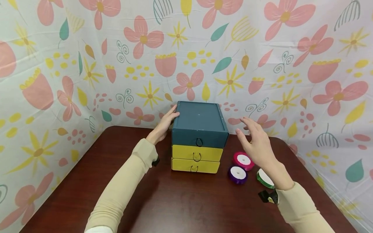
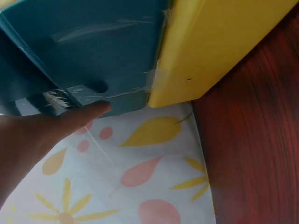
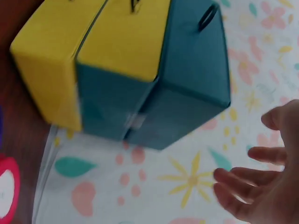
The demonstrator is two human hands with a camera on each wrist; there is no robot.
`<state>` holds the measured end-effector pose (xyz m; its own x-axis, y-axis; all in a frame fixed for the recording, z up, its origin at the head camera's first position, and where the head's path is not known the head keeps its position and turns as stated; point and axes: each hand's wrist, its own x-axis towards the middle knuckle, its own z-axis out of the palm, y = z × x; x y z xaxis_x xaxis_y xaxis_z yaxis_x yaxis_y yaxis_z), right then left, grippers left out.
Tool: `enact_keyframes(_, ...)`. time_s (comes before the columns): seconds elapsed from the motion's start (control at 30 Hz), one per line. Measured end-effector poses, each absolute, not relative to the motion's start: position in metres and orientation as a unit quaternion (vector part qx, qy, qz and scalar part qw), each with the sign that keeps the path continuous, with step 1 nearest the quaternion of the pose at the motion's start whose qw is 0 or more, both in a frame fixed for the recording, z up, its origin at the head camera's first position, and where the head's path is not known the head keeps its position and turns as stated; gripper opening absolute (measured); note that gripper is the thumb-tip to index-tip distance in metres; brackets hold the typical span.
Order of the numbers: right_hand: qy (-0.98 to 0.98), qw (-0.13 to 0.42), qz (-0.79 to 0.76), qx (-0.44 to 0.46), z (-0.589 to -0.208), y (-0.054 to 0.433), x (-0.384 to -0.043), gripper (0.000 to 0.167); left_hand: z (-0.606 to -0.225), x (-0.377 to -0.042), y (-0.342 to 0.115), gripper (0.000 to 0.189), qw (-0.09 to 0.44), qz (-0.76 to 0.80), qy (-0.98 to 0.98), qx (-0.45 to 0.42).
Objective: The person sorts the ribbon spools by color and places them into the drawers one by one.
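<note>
A small chest of drawers (image 1: pixel 199 117) stands on the table, with a dark teal top tier and two yellow drawer fronts (image 1: pixel 196 165) below it, each with a thin black loop pull. My left hand (image 1: pixel 163 125) rests along its upper left side. In the left wrist view, a finger (image 2: pixel 91 112) lies against the teal side near the back edge. To the right of the chest, my right hand (image 1: pixel 257 142) is raised in the air, holding nothing. Its fingers are loosely bent and spread apart in the right wrist view, away from the teal tier (image 3: pixel 191 107).
Right of the chest lie a pink-red ribbon roll (image 1: pixel 243 160), a purple ribbon roll (image 1: pixel 238 173) and a green ribbon roll (image 1: pixel 265 179) partly behind the right wrist. A flower-patterned cloth (image 1: pixel 140 64) hangs behind the dark wooden table (image 1: pixel 186 204).
</note>
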<state>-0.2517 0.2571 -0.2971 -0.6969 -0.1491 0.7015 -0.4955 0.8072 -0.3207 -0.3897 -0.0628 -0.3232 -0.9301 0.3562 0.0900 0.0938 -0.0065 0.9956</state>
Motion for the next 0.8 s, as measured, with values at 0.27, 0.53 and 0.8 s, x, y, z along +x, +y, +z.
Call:
enact_keyframes(0.27, -0.828, 0.355, 0.370, 0.227, -0.299, 0.223, -0.235, 0.013, -0.326, -0.388, -0.062, 0.057, 0.058, 0.664, 0.723, 0.183)
enact_keyframes(0.53, -0.816, 0.020, 0.546, 0.190, -0.318, 0.190, -0.235, 0.037, -0.327, -0.388, -0.064, 0.058, 0.028, 0.634, 0.744, 0.209)
enact_keyframes(0.8, -0.713, -0.197, 0.667, 0.091, -0.325, 0.159, -0.257, 0.060, -0.327, -0.390, -0.064, 0.059, 0.018, 0.630, 0.747, 0.211)
